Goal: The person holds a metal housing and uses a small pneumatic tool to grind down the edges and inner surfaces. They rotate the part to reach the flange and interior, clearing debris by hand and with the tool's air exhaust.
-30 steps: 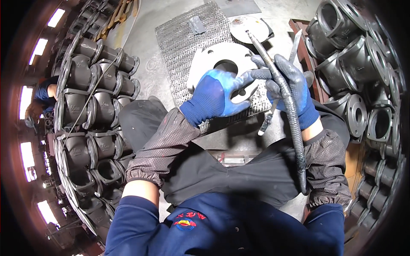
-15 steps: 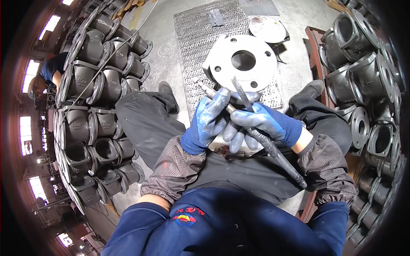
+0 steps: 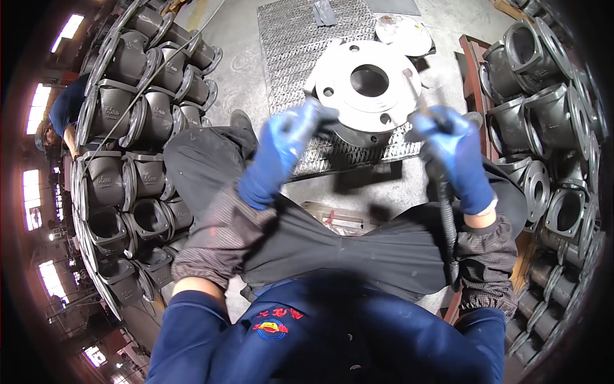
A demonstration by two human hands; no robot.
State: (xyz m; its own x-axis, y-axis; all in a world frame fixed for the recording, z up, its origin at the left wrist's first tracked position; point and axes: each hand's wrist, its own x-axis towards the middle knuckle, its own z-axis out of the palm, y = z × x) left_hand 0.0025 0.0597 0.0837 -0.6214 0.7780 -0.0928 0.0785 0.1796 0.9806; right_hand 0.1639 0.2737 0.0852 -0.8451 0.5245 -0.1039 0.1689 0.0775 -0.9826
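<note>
A pale metal flange [image 3: 369, 105] lies on a mesh-topped table [image 3: 291, 70], the gloved right hand [image 3: 453, 144] beside it, grip wrapped around a dark hose [image 3: 446, 221], the left hand [image 3: 288, 133] nearby, its grip too blurred to tell.

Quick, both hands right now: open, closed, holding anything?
Left hand: blurred, near the pale flange; cannot tell open or closed, or whether holding anything.
Right hand: closed around the dark hose.
</note>
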